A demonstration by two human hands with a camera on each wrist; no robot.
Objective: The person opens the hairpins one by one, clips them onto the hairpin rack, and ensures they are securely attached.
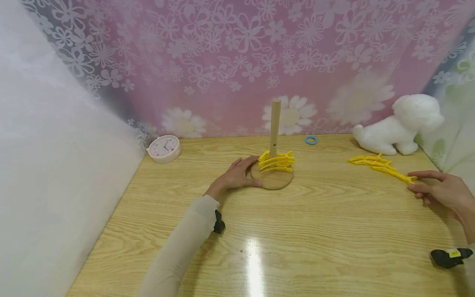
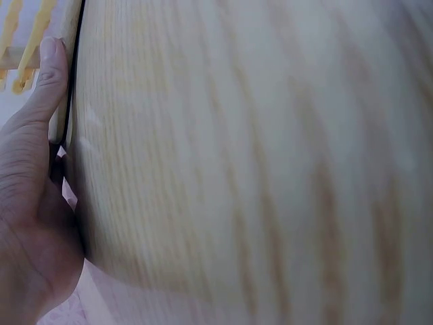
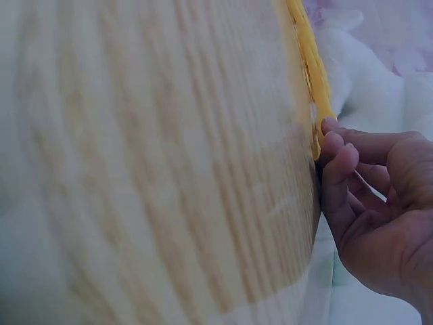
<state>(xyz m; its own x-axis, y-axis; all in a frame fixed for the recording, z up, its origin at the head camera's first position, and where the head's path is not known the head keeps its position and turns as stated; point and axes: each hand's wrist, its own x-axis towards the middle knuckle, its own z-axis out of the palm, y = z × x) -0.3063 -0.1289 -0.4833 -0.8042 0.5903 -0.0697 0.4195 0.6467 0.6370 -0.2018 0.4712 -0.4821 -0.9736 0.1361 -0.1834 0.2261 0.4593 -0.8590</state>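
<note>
Near the middle of the table's far side stands a wooden stand (image 1: 276, 181), a round base with an upright post (image 1: 275, 128). Several curved yellow plastic pieces (image 1: 276, 163) hang stacked about the foot of the post. My left hand (image 1: 237, 174) holds the base's left edge, fingers and thumb spread around it; the left wrist view has the thumb (image 2: 47, 74) against the base's rim. Far to the right, my right hand (image 1: 447, 192) pinches the near end of a slender yellow plastic strip (image 1: 398, 175) between thumb and fingers. Another yellow piece (image 1: 365, 160) adjoins its far end.
A white dog figure (image 1: 402, 126) sits at the back right, behind the loose yellow pieces. A blue ring (image 1: 311, 140) lies by the back edge, right of the post. At the back left is a pink clock (image 1: 164, 149). A floral curtain (image 1: 222, 66) hangs behind the table.
</note>
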